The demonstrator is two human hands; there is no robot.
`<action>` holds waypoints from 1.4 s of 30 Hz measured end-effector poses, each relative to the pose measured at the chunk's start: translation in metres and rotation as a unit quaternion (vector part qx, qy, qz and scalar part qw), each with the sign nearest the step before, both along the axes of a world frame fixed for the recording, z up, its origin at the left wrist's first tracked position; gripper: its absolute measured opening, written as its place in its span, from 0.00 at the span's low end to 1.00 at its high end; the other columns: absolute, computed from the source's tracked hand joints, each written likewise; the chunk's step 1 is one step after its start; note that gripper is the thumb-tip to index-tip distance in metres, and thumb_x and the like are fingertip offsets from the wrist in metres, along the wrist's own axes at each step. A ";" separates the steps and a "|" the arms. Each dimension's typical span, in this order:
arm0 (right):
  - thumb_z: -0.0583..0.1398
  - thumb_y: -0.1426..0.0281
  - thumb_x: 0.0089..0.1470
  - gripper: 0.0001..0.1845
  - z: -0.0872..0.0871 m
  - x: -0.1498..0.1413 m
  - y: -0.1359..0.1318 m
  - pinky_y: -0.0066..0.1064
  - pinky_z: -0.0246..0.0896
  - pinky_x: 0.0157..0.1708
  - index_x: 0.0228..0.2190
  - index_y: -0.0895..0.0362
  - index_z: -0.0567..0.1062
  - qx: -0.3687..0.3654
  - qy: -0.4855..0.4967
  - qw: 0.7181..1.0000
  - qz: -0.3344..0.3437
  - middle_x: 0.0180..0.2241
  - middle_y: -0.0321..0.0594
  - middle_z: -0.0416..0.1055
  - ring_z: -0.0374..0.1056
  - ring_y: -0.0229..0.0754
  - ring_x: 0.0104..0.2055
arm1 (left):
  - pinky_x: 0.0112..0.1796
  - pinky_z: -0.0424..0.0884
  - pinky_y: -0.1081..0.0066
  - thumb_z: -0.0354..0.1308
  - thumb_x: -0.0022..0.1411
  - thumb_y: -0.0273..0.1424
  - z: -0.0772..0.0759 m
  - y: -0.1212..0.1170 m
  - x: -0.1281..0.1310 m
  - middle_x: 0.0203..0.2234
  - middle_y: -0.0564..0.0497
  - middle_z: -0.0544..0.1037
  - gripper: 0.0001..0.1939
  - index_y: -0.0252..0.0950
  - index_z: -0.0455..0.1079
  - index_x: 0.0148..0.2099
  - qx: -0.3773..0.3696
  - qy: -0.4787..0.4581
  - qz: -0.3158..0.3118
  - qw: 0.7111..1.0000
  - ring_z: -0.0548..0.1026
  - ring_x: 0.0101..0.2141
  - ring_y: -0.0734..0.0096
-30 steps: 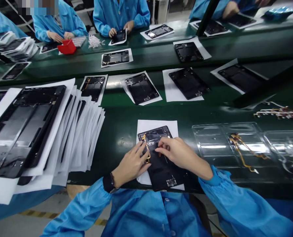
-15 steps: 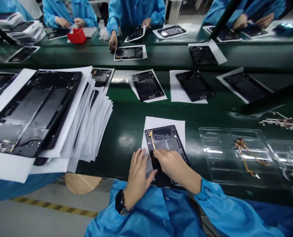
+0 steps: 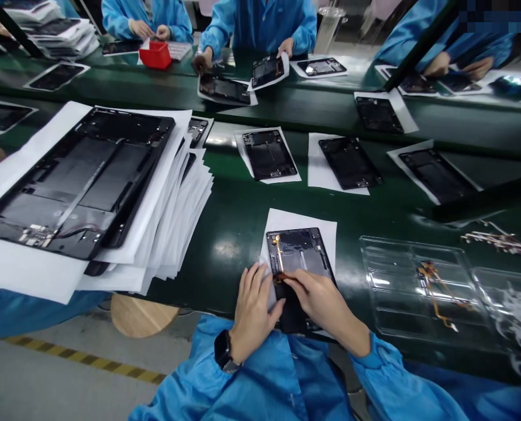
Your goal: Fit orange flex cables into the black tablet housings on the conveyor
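A black tablet back housing (image 3: 302, 257) lies on a white paper sheet (image 3: 299, 219) at the near edge of the green bench. An orange flex cable (image 3: 279, 251) runs down its left side. My left hand (image 3: 254, 307) lies flat with fingers spread on the sheet and the housing's left edge. My right hand (image 3: 319, 298) rests on the housing, its fingertips pinched on the lower end of the flex cable.
A tall stack of housings between paper sheets (image 3: 85, 181) fills the left. A clear plastic tray (image 3: 400, 275) holding orange flex cables (image 3: 435, 286) sits at the right. More housings on sheets (image 3: 269, 155) lie on the belt beyond. Other workers in blue coats sit opposite.
The view has swung left and down. My left hand slid off the cable onto the sheet and flattened. My right hand moved down to the cable's lower end.
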State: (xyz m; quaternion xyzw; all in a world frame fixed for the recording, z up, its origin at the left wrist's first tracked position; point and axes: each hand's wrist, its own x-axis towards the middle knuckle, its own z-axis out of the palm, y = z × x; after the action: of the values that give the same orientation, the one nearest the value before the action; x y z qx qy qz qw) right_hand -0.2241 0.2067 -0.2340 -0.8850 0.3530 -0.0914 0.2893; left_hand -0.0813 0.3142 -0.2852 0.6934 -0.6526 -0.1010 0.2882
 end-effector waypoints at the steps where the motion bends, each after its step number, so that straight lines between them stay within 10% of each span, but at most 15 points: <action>1: 0.51 0.71 0.66 0.11 -0.001 -0.002 0.000 0.29 0.64 0.39 0.42 0.57 0.72 0.006 -0.009 1.000 -0.005 0.40 0.41 0.76 0.73 0.41 0.40 | 0.63 0.53 0.46 0.56 0.64 0.34 0.000 0.000 0.000 0.63 0.41 0.58 0.27 0.33 0.57 0.63 0.000 0.000 0.000 1.000 0.53 0.65 0.53; 11: 0.51 0.82 0.60 0.11 0.008 0.020 0.012 0.32 0.58 0.32 0.35 0.60 0.71 -0.140 0.097 0.981 0.098 0.33 0.43 0.72 0.69 0.43 0.34 | 0.63 0.52 0.47 0.56 0.65 0.34 0.002 0.000 0.001 0.63 0.42 0.59 0.26 0.33 0.58 0.62 0.004 0.009 -0.007 1.000 0.52 0.65 0.54; 31: 0.50 0.82 0.59 0.11 0.007 0.024 0.008 0.31 0.59 0.32 0.38 0.60 0.70 -0.121 0.156 0.974 0.110 0.34 0.44 0.73 0.71 0.43 0.35 | 0.63 0.52 0.46 0.58 0.64 0.34 0.001 0.005 0.002 0.63 0.43 0.59 0.26 0.34 0.60 0.62 -0.011 0.027 -0.003 1.000 0.53 0.64 0.53; 36: 0.51 0.71 0.64 0.12 0.008 -0.001 0.010 0.31 0.64 0.40 0.43 0.57 0.74 -0.055 -0.043 0.996 -0.061 0.40 0.42 0.76 0.73 0.42 0.40 | 0.57 0.63 0.54 0.57 0.64 0.35 0.029 -0.019 0.025 0.57 0.43 0.65 0.20 0.34 0.65 0.57 0.002 0.034 -0.031 0.999 0.60 0.58 0.55; 42: 0.59 0.57 0.57 0.17 -0.013 -0.061 0.036 0.39 0.65 0.48 0.38 0.58 0.76 0.038 -0.200 0.889 -0.410 0.40 0.46 0.76 0.72 0.48 0.44 | 0.51 0.64 0.59 0.55 0.66 0.31 0.055 -0.143 0.044 0.46 0.42 0.73 0.10 0.31 0.70 0.47 0.055 -0.088 -0.144 0.984 0.67 0.50 0.56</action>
State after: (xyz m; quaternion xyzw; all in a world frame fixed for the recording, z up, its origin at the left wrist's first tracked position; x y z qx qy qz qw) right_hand -0.2847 0.2431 -0.2465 -0.6131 0.6222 -0.3634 0.3238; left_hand -0.0374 0.1708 -0.2304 0.6134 -0.7617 -0.1158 0.1738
